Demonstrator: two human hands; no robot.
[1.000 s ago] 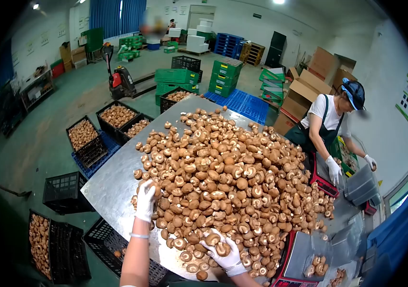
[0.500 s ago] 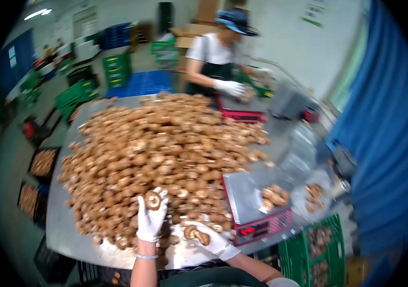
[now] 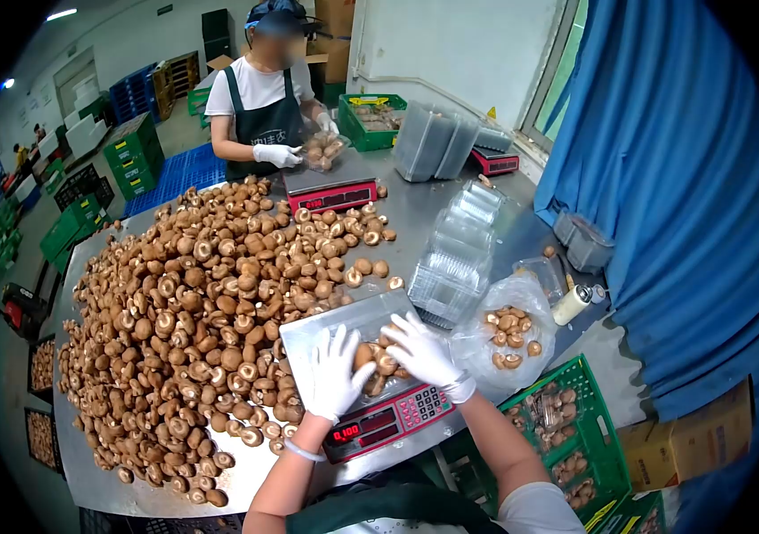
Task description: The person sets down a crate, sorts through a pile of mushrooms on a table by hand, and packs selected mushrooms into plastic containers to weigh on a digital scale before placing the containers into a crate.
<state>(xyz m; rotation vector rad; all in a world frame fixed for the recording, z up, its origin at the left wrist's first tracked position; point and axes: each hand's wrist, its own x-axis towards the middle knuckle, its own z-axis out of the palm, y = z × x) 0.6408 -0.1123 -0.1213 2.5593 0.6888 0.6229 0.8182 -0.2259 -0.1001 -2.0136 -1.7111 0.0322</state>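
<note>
A red digital scale point(image 3: 388, 422) with a metal pan stands at the table's front, its display lit. On the pan, shiitake mushrooms point(image 3: 384, 361) sit together in what looks like a clear plastic tray. My white-gloved left hand point(image 3: 335, 376) is at the left of these mushrooms, fingers spread, thumb close to one cap. From the right, my gloved right hand point(image 3: 426, 352) reaches over them with fingers stretched out and touching the group; its fingertips partly cover the mushrooms. A large heap of shiitake mushrooms point(image 3: 193, 311) covers the table left of the scale.
Stacked clear trays point(image 3: 455, 258) and a plastic bag point(image 3: 508, 329) with mushrooms lie right of the scale. Green crates point(image 3: 566, 427) stand below on the right. Across the table, a co-worker point(image 3: 264, 107) holds a filled tray over another red scale point(image 3: 333, 194).
My view has turned right. Both hands, which held mushrooms at the heap's front, have moved to the tray on the scale, and those mushrooms have left the left palm. The co-worker has lifted a tray.
</note>
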